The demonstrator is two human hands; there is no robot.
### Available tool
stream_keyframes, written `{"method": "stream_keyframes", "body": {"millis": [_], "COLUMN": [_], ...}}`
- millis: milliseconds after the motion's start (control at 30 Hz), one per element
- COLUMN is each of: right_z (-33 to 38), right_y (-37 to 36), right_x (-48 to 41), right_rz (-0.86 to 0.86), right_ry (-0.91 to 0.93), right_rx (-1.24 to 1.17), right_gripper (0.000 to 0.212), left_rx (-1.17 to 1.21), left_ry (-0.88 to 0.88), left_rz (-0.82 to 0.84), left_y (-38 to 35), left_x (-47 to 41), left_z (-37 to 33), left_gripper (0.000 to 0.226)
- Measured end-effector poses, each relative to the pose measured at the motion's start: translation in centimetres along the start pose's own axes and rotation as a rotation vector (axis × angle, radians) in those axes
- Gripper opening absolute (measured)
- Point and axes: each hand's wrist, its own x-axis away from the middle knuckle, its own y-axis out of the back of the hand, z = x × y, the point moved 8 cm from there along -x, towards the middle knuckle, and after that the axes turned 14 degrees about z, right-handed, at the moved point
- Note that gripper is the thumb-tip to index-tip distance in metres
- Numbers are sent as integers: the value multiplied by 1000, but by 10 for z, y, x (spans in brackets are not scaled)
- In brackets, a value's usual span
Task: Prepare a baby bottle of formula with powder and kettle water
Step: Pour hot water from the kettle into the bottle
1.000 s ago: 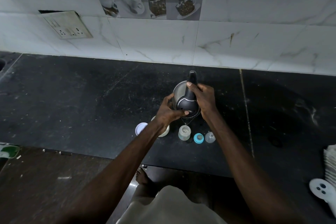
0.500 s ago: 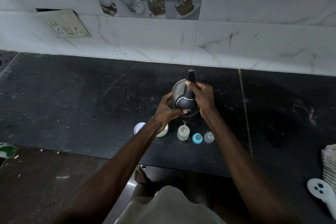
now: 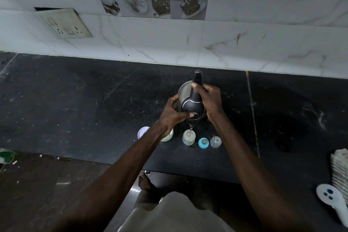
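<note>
A steel kettle [image 3: 183, 91] with a black lid and handle is tilted toward me above the dark counter. My right hand [image 3: 209, 100] grips its handle. My left hand [image 3: 174, 112] holds the kettle's side, thumb pressed on the lid's front. A thin stream of water runs from the spout into the open baby bottle [image 3: 188, 137] standing just below. Left of the bottle, partly hidden by my left wrist, stands a white powder container [image 3: 168, 136], with its pale lid [image 3: 142, 132] lying beside it.
A blue bottle ring with teat [image 3: 203, 142] and a clear cap [image 3: 215, 141] sit right of the bottle. The black counter [image 3: 75, 103] ends at a tiled wall with a socket plate [image 3: 66, 23]. A white controller-like object [image 3: 332, 200] and folded cloths [image 3: 340, 167] lie at the right edge.
The kettle has tipped further forward over the bottle, and water now runs from the spout. Both hands keep the same hold.
</note>
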Motion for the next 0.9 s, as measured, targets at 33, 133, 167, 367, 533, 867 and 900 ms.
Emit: {"method": "stream_keyframes", "body": {"millis": [33, 133, 167, 367, 533, 867, 900], "right_z": [0, 1, 1, 0, -1, -8, -7], "right_y": [0, 0, 0, 1, 0, 3, 3], "right_x": [0, 0, 0, 0, -3, -7, -7], "right_rz": [1, -1, -2, -2, -5, -7, -5], "right_ry": [0, 4, 5, 5, 10, -14, -16], "right_rx": [-3, -5, -3, -13, -16, -13, -13], "right_gripper": [24, 22, 22, 19, 23, 25, 23], "left_rx": [0, -3, -5, -10, -26, -36, -35], "left_ry": [2, 7, 7, 1, 4, 18, 18], "left_rz": [4, 1, -1, -1, -11, -11, -12], "left_y": [0, 1, 1, 3, 5, 8, 8], "left_x": [0, 0, 0, -2, -5, -11, -11], "left_z": [0, 1, 1, 2, 3, 10, 9], "left_gripper": [95, 97, 97, 96, 98, 102, 101]}}
